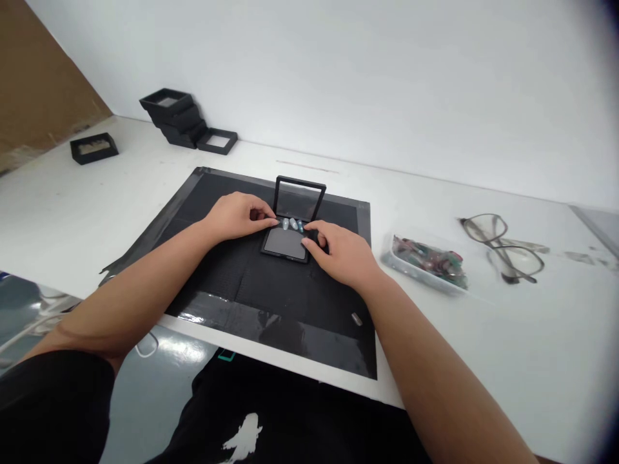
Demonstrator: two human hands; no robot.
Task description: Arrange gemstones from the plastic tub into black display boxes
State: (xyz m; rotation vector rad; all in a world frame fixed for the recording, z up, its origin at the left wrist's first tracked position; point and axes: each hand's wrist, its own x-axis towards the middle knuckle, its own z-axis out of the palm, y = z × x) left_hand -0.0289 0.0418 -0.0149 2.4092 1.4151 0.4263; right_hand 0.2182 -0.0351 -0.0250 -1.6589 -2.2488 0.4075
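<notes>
A small black hinged display case [285, 244] lies unfolded on the dark mat, its windowed lid [298, 201] standing up at the back. Three small glossy oval pieces, pale to blue, sit side by side along the hinge; the blue piece [300, 226] is the rightmost. My left hand [236, 216] is closed, with thumb and forefinger pinched at the case's left edge beside the pale piece [285, 223]. On the right edge, my right hand [341, 251] has its fingers curled, the forefinger by the blue piece and the thumb lower down. Its other fingertips are hidden.
A black mat [217, 277] covers part of the white table. Stacked black cases [176, 119] stand at the back left, near another black case [94, 148]. To the right are a clear tray [425, 264] of colourful pieces and eyeglasses [503, 248]. A small piece [356, 319] lies on the mat.
</notes>
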